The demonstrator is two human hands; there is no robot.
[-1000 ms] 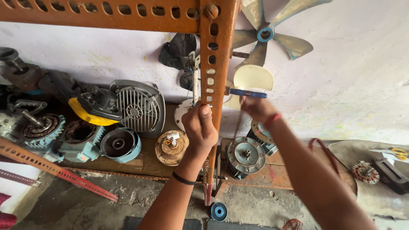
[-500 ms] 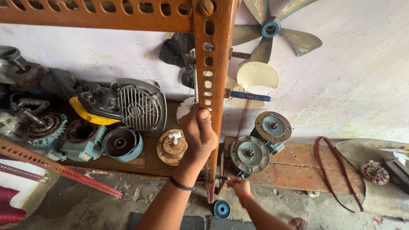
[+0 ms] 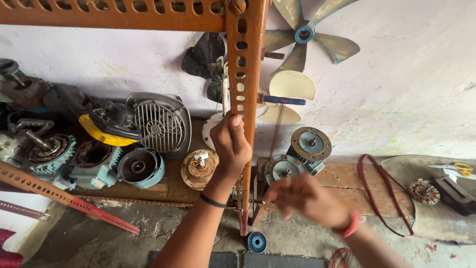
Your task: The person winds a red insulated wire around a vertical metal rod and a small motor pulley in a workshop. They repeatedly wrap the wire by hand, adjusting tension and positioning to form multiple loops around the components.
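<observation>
Left hand (image 3: 231,146), a dark band at its wrist, closed in a grip around the upright orange perforated steel post (image 3: 246,99), thumb pointing up along the post's face. Right hand (image 3: 306,199), a red band at its wrist, lower and to the right, motion-blurred, fingers reaching toward the foot of the post near a thin dark rod (image 3: 256,201); whether these fingers pinch anything cannot be told. The post runs from a horizontal orange perforated beam (image 3: 114,12) at the top of the view down to just above the floor, where a small blue ribbed wheel (image 3: 257,242) lies just beside its lower end. A blue rod (image 3: 284,100) projects to the right from the post above the left hand, with a thin wire (image 3: 275,131) hanging from it. Behind, along the wall: cream fan blades (image 3: 292,87), a grey fan (image 3: 310,34) with a blue hub, two round motor housings (image 3: 297,156), a grey ribbed motor cover (image 3: 159,124), and blue motor bodies (image 3: 99,161). A red belt loop (image 3: 382,191) lies on the wooden plank at right.
</observation>
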